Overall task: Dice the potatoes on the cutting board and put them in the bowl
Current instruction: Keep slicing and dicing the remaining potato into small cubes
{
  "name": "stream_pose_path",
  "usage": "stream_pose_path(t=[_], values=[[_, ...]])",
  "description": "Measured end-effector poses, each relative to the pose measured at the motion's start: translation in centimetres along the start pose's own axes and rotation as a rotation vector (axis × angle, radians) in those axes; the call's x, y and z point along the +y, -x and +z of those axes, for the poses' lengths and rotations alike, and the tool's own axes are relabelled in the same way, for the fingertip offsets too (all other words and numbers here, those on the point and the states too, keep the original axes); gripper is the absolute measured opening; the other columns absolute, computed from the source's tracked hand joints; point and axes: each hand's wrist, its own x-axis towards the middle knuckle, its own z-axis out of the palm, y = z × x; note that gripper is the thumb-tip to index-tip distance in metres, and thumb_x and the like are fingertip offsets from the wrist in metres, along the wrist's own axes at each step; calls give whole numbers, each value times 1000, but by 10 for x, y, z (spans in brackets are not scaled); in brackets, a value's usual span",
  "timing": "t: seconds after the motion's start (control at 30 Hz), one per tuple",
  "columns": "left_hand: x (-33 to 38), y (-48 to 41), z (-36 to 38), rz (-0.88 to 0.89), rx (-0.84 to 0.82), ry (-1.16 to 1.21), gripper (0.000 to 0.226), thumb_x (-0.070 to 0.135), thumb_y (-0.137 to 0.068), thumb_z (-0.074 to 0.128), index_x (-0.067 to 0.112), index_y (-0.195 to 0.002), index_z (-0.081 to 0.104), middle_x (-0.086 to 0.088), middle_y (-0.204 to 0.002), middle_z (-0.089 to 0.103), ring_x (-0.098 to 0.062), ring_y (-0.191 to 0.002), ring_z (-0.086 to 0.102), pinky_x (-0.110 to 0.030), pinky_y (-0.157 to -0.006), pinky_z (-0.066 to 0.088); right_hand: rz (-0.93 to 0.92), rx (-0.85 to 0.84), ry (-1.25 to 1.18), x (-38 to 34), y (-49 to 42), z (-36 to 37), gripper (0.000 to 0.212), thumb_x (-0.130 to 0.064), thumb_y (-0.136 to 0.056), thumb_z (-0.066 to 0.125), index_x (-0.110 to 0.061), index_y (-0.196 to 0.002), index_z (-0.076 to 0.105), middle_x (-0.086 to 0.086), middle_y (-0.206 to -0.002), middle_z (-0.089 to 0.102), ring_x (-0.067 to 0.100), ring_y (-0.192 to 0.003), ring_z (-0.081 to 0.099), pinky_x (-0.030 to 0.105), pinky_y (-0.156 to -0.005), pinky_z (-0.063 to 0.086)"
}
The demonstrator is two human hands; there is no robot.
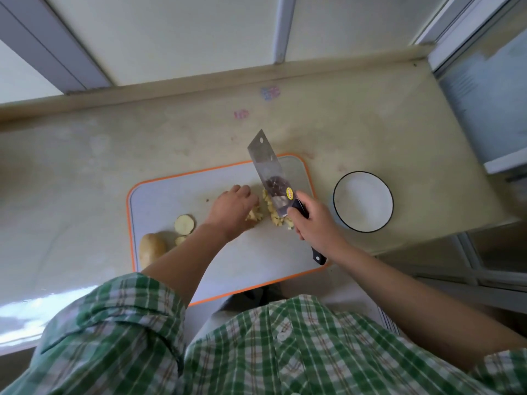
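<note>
Cleaver (271,172) clamped by its black handle in my right hand (316,223), blade tilted over the diced potato (275,219) on the cutting board (176,192). My left hand (232,208), fingers curled, holds the pile's left part. 1 round slice (184,223) and 1 unpeeled potato end (152,248) lie at the board's left; the bowl (363,201) stands just right of the board.

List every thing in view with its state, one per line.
White dark-rimmed bowl: empty, upright.
Diced yellow potato pieces: on orange-edged cutting board, partly under left hand, whose fingers curl over them.
Steel cleaver with black handle: gripped by right hand, blade tilted over the pieces.
Round potato slice: flat, undiced.
Brown-skinned potato chunk: undiced.
</note>
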Motion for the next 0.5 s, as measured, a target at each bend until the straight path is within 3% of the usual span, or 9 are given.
stream_pose_path(t=[0.1, 0.37, 0.5], values=[[8, -3, 3, -13, 7, -12, 40, 34, -86, 64, 18, -119, 50, -5, -117, 49, -25, -110, 46, -34, -81, 39, 8, -20, 31, -2, -1, 5, 15, -22, -87, 48, -9, -81, 42, 12, -60, 42, 17, -48, 46, 45, -50, 42], [-10, 5, 11, -209, 146, 201, 25, 33, -89, 61, 15, -106, 61, -6, -106, 55, -26, -105, 49, -35, -72, 40, -13, -44, 35, -11, -3, 13, 6, -11, -92, 48, -8, -88, 52, 4, -59, 46, 13, -48, 44, 34, -49, 38], [-14, 12, 14, -290, 216, 337, 21, 32, -90, 64, 13, -99, 67, -7, -97, 59, -27, -99, 53, -34, -68, 39, 1, -34, 55, -13, -4, 19, 17, -13, -93, 48, 1, -101, 53, 21, -65, 49, 16, -50, 44, 35, -48, 38]])
